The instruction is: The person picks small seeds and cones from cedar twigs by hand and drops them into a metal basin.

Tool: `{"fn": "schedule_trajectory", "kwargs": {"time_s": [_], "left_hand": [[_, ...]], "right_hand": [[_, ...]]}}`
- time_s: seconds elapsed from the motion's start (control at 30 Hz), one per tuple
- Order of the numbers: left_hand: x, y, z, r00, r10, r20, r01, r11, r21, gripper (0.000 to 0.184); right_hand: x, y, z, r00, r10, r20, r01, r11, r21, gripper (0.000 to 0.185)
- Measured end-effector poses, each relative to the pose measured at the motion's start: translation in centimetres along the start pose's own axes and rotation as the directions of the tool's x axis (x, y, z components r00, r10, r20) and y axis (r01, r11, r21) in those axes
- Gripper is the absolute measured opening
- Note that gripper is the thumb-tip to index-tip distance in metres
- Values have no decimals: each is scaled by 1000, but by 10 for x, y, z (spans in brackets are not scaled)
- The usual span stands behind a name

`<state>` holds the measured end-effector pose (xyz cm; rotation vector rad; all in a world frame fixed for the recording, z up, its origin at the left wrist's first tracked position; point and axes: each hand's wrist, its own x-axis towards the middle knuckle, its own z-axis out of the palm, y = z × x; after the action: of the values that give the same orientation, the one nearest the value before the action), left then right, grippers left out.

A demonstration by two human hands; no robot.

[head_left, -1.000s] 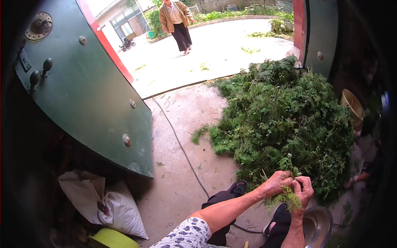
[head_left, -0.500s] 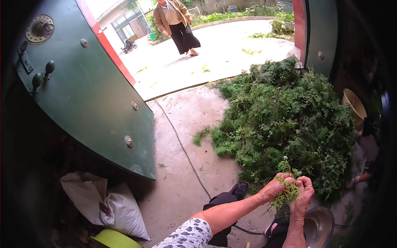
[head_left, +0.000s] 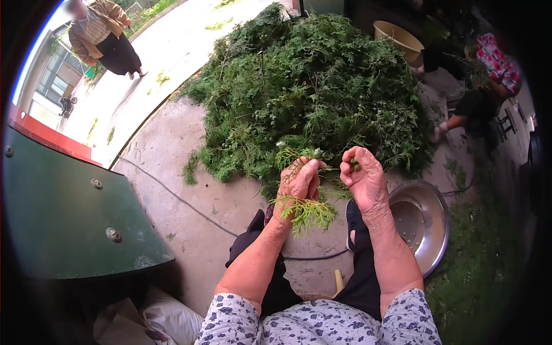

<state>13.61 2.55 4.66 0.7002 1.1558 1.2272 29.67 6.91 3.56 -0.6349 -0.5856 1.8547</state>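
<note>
My left hand (head_left: pixel 298 184) is closed around a leafy evergreen sprig (head_left: pixel 309 215), whose flat green fronds hang below the fist. Pale green cones (head_left: pixel 317 153) show on the sprig's tip above the thumb. To its right, my right hand (head_left: pixel 368 183) is raised with curled fingers, and a small green cone (head_left: pixel 355 165) shows partly between them. The hands are apart. Beyond them lies a large heap of cut evergreen branches (head_left: pixel 310 103). A shiny metal basin (head_left: pixel 441 221) stands on the floor beside my right forearm.
A green metal door (head_left: pixel 69 213) stands at left, with white sacks (head_left: pixel 169 316) below. A cable (head_left: pixel 178 199) crosses the concrete floor. A person in a brown jacket (head_left: pixel 98 31) stands outside. Another person in a flowered top (head_left: pixel 495 63) sits at right, near a tan tub (head_left: pixel 397 37).
My hands have separated, the right one moving away from the sprig with a cone in its fingers. The view has swung right, bringing the seated person and the basin into clearer sight.
</note>
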Motion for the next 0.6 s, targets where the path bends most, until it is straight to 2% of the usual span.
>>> {"fn": "schedule_trajectory", "kwargs": {"time_s": [0.07, 0.1, 0.17, 0.3, 0.37, 0.4, 0.5, 0.53, 0.57, 0.6], "left_hand": [[-2, 3, 5, 1000, 0, 12, 0, 997, 78, 33], [-1, 1, 6, 1000, -8, 21, 7, 997, 78, 33], [0, -4, 5, 996, 66, 65, -75, 986, 152, 34], [-2, -4, 7, 995, 91, 33, -95, 977, 191, 33], [-3, -4, 7, 996, 82, 43, -89, 976, 198, 27], [-3, -5, 7, 995, 90, 36, -96, 962, 255, 24], [-1, -16, 4, 987, 159, 33, -161, 929, 332, 17], [-2, -18, 4, 978, 200, 61, -208, 915, 346, 16], [-2, -19, 4, 967, 240, 89, -256, 897, 359, 16], [-3, -17, 4, 992, 120, 40, -126, 962, 241, 17]], "right_hand": [[3, 4, -3, 999, 46, -27, -49, 991, -127, 25], [4, 6, -4, 996, 82, -48, -87, 987, -135, 22], [5, 6, -2, 995, 102, -7, -102, 986, -134, 22], [-3, -4, 11, 999, 37, 19, -32, 972, -231, 24], [-9, -6, 17, 999, -27, 40, 45, 822, -568, 23], [-6, 1, 13, 971, -170, 167, 238, 704, -669, 20], [-4, 7, 13, 976, -174, 133, 218, 723, -656, 17], [-8, 1, 15, 999, -19, 37, 37, 810, -585, 16], [-7, 1, 13, 999, -19, 37, 37, 811, -585, 16], [-7, 2, 8, 993, 112, 41, -84, 903, -422, 16]]}}
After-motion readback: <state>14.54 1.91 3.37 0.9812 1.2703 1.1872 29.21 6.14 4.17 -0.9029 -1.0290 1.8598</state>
